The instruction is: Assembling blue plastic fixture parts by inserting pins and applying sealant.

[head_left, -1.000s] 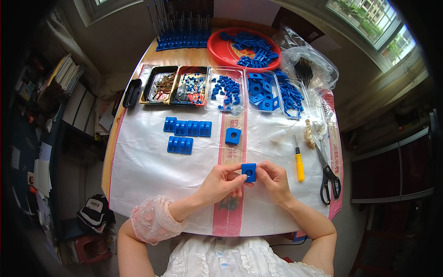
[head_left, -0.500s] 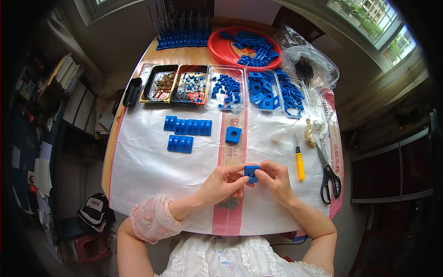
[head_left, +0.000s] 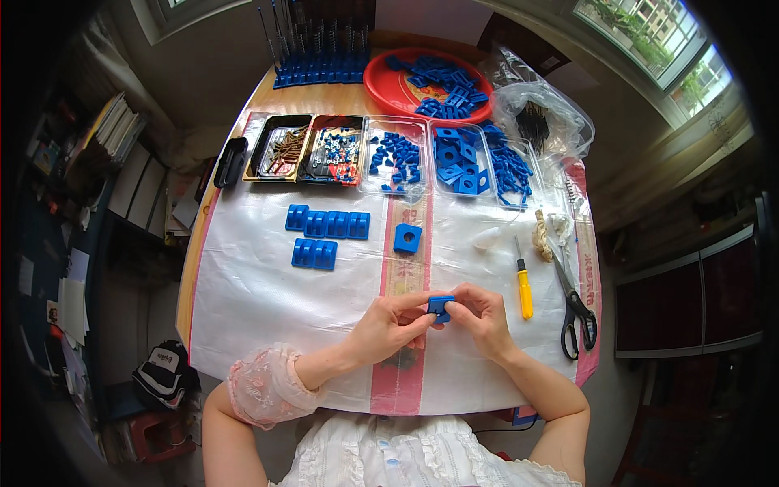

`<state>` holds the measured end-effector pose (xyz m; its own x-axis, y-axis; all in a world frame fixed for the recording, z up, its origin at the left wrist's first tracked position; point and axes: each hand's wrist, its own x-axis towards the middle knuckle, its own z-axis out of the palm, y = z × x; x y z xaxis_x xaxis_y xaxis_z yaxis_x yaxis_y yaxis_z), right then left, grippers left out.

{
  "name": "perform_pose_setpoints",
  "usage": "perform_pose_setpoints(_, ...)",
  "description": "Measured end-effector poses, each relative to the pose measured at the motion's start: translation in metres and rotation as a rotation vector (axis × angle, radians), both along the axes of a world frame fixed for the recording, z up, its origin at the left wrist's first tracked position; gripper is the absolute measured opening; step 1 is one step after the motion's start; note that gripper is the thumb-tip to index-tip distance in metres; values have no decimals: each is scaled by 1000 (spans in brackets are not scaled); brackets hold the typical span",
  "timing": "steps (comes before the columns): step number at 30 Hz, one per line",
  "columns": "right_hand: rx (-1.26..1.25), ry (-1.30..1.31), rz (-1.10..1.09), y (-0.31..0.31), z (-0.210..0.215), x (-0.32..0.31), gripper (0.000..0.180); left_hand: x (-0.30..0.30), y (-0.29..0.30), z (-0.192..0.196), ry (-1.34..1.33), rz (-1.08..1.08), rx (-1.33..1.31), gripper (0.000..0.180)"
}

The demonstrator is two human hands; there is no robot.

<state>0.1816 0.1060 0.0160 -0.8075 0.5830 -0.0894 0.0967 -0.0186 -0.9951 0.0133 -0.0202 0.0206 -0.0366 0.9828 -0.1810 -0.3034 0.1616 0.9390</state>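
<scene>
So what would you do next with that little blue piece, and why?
Probably press its parts together and set it down by the other blue block on the sheet. Both hands, left and right, pinch the blue piece between fingertips above the table, and finished-looking blocks already lie in rows ahead.

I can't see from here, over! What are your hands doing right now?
Left hand and right hand both pinching one small blue block above the white sheet. Yellow screwdriver lies just right. Nothing between.
</scene>
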Motion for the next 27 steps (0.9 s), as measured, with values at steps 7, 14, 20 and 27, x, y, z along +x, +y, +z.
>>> perform_pose_setpoints(7,51,-23,28,2,-5,1,14,1,-1,-1,134,37,60,39)
perform_pose_setpoints(14,92,-18,25,2,-5,-1,11,1,-2,-1,244,37,92,41)
perform_pose_setpoints(20,87,40,-49,-2,-8,-4,12,0,-3,10,360,7,119,46)
perform_pose_setpoints(27,125,16,-59,-2,-12,-4,14,0,-4,5,444,-4,142,48)
